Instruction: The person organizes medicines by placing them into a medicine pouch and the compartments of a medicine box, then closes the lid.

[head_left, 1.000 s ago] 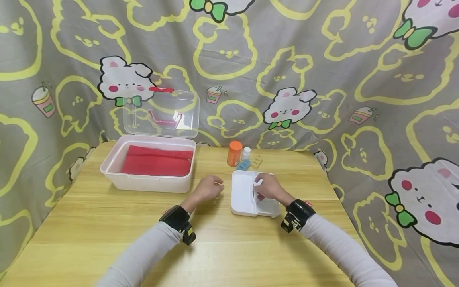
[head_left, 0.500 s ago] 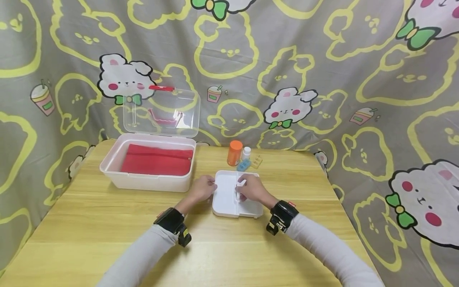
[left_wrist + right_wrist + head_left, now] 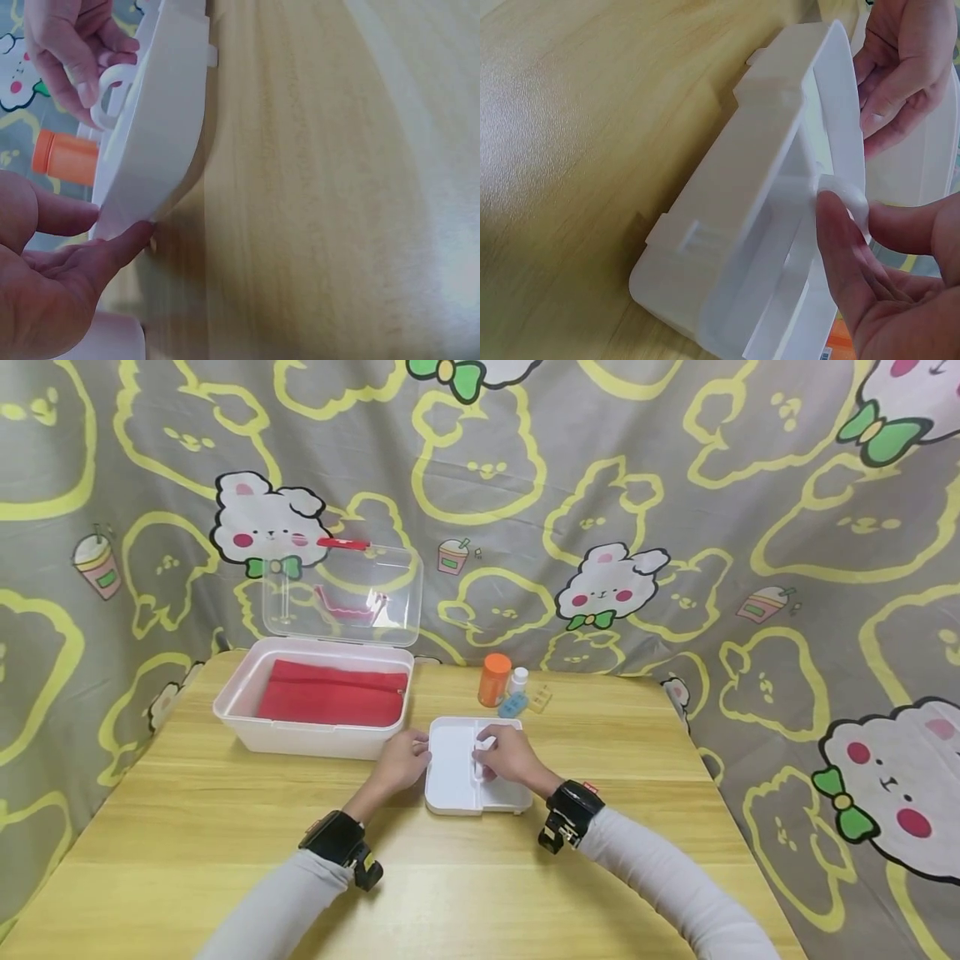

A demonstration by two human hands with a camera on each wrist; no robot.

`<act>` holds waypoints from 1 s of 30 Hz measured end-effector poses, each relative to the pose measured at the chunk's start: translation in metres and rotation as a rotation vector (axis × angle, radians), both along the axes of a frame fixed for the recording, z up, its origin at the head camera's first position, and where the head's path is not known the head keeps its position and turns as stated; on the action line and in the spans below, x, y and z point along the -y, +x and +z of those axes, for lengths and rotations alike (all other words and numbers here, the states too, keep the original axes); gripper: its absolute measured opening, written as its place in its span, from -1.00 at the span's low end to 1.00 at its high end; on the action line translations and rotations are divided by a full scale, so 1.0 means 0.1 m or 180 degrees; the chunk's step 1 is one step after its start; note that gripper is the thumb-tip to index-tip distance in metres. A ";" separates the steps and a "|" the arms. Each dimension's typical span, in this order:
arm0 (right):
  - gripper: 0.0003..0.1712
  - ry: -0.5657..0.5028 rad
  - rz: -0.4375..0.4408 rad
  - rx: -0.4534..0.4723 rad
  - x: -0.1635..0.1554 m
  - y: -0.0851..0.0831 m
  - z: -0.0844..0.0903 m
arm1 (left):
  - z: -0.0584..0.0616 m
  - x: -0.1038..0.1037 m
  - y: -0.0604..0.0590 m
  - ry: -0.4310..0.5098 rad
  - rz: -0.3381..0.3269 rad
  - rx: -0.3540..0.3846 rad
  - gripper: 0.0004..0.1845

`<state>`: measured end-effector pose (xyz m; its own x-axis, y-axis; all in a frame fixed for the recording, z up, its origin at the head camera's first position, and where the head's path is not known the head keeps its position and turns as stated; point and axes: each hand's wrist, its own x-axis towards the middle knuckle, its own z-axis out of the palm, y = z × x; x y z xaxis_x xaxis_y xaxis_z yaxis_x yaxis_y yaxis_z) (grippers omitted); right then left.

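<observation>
While my right hand (image 3: 510,755) pinches loop handle (image 3: 844,190) of white tray (image 3: 452,762), left hand (image 3: 403,760) grips its left edge.

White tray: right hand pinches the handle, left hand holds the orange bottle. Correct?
Not the bottle: the left hand holds the edge of the white tray, as the left wrist view shows. The right hand does pinch the handle.

Head view looks forward-down from above the fingers (image 3: 844,255); wrist views look past them closely, sharing the white handled tray (image 3: 452,760).
</observation>
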<state>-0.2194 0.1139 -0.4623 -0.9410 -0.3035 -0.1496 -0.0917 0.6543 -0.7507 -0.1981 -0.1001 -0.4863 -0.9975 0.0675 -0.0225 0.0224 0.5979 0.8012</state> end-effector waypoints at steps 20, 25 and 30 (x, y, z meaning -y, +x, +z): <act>-0.65 0.0076 0.0074 0.0127 0.00 -0.01 0.03 | -0.05 0.05 0.04 -0.0083 -0.0062 -0.0141 -0.62; -0.64 0.0059 0.0080 0.0144 0.01 -0.02 0.02 | -0.06 0.05 0.04 -0.0081 -0.0042 -0.0115 -0.61; -0.64 0.0006 0.0075 0.0176 0.01 0.00 0.02 | -0.06 0.03 0.05 -0.0107 -0.0013 -0.0080 -0.61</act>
